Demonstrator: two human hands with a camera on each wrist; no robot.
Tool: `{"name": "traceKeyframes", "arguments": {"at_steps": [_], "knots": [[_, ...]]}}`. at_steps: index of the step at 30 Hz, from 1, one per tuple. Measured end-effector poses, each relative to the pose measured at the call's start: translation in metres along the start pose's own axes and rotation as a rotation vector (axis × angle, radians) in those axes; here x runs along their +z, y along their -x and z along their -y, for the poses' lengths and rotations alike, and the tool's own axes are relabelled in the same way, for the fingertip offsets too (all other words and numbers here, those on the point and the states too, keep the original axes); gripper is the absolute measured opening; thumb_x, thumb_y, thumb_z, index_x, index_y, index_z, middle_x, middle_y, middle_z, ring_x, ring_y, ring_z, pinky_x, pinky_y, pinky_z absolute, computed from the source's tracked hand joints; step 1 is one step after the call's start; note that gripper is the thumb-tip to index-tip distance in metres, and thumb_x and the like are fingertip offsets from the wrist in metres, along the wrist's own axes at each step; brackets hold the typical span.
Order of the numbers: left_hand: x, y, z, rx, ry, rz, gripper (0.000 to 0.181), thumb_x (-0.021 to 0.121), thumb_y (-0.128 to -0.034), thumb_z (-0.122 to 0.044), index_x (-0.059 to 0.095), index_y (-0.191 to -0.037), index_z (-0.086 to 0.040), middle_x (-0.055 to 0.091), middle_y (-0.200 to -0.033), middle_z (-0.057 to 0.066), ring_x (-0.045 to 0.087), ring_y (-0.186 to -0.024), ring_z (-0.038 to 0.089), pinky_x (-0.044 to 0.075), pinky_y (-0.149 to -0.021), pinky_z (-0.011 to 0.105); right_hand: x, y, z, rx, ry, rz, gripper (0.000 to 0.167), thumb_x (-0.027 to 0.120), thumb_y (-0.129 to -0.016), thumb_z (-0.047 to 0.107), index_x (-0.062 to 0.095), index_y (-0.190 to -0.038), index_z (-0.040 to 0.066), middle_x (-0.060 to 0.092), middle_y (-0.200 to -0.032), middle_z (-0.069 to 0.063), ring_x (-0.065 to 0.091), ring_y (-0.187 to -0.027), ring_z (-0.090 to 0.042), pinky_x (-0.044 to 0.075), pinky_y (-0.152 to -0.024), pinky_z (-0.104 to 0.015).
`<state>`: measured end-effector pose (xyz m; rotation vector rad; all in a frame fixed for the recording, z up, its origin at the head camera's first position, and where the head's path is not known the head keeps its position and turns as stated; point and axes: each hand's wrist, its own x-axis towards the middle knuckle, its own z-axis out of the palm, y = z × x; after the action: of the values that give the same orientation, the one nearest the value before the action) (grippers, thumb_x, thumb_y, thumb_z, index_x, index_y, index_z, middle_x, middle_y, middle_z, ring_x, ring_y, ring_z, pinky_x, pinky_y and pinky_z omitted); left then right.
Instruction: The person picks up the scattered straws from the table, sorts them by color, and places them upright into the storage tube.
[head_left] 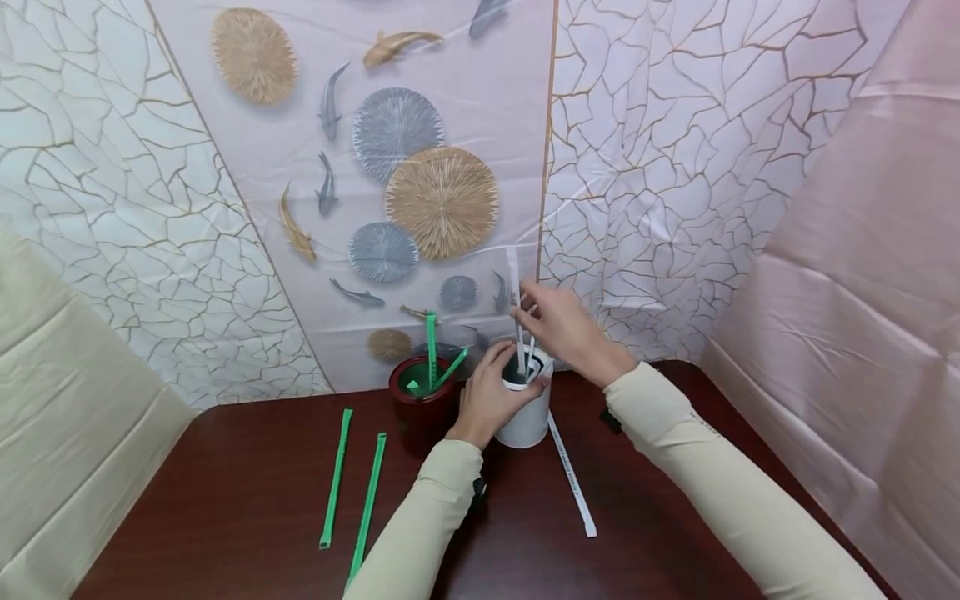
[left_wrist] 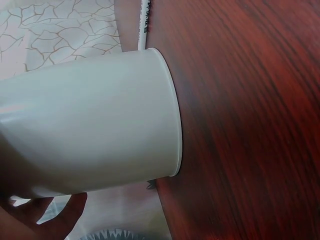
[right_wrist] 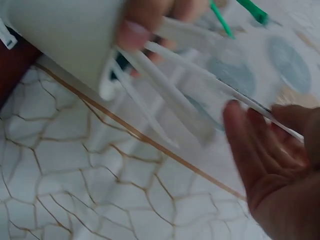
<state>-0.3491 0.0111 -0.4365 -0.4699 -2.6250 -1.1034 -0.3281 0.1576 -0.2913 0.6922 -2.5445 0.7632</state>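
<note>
Red pot (head_left: 411, 417) and left hand (head_left: 487, 396) block white cup's (head_left: 525, 425) left; white sticks (right_wrist: 170, 100) crowd its mouth; front passable between left sleeve (head_left: 420, 525) and flat stick (head_left: 572, 476).

head view bright | wall cloth (head_left: 622, 167) glossy | right-wrist view dimmer, sticks (right_wrist: 167, 97) blurred

Head view: loose white stick (head_left: 573, 479), 5 o'clock, print too small to read. Left wrist view: white cup (left_wrist: 100, 120) cut off at 9 o'clock. Right wrist view: white sticks (right_wrist: 165, 94) blurred, about the dial's centre.

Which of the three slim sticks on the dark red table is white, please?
The white stick beside the white cylindrical cup; the other two sticks are green.
</note>
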Motion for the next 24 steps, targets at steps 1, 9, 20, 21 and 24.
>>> {"name": "traceKeyframes", "arguments": {"at_steps": [1, 9, 20, 21, 24], "knots": [[0.000, 0.000, -0.001, -0.002, 0.000, 0.007, 0.089, 0.067, -0.0861, -0.079, 0.050, -0.159, -0.030, 0.042, -0.164, -0.013, 0.062, -0.128, 0.028, 0.055, -0.095, 0.052, 0.004, 0.001, -0.002, 0.020, 0.015, 0.039, 0.016, 0.066, -0.105, 0.011, 0.065, -0.116, -0.001, 0.077, -0.105, -0.019, 0.076, -0.094, -0.033, 0.062, -0.078, -0.045], [0.000, -0.001, -0.004, 0.001, -0.006, 0.001, 0.089, 0.069, -0.0870, -0.074, 0.047, -0.161, -0.030, 0.040, -0.164, -0.015, 0.062, -0.129, 0.031, 0.055, -0.096, 0.056, 0.021, -0.003, -0.010, 0.107, 0.082, 0.173, 0.013, 0.068, -0.102, 0.008, 0.072, -0.110, 0.000, 0.077, -0.099, -0.014, 0.074, -0.088, -0.026, 0.059, -0.074, -0.040], [-0.001, 0.002, 0.000, 0.007, 0.002, 0.007, 0.091, 0.066, -0.0870, -0.078, 0.047, -0.161, -0.029, 0.040, -0.164, -0.014, 0.062, -0.127, 0.030, 0.055, -0.097, 0.053, 0.024, -0.010, -0.004, 0.104, 0.065, 0.147, 0.009, 0.065, -0.099, 0.007, 0.071, -0.100, -0.001, 0.074, -0.087, -0.013, 0.067, -0.072, -0.022, 0.054, -0.065, -0.037], [-0.001, 0.002, 0.000, 0.006, -0.003, 0.006, 0.091, 0.066, -0.0869, -0.078, 0.047, -0.161, -0.028, 0.040, -0.164, -0.014, 0.062, -0.128, 0.029, 0.054, -0.098, 0.053, 0.023, -0.011, -0.003, 0.100, 0.055, 0.133, 0.011, 0.065, -0.100, 0.008, 0.071, -0.099, -0.001, 0.074, -0.085, -0.012, 0.066, -0.070, -0.022, 0.053, -0.063, -0.035], [-0.001, 0.002, 0.001, 0.005, -0.010, 0.007, 0.093, 0.064, -0.0863, -0.081, 0.049, -0.160, -0.027, 0.040, -0.164, -0.014, 0.062, -0.128, 0.028, 0.054, -0.098, 0.053, 0.022, -0.013, 0.001, 0.085, 0.021, 0.092, 0.012, 0.065, -0.103, 0.010, 0.071, -0.099, 0.000, 0.073, -0.082, -0.010, 0.063, -0.066, -0.019, 0.050, -0.059, -0.032]]}}
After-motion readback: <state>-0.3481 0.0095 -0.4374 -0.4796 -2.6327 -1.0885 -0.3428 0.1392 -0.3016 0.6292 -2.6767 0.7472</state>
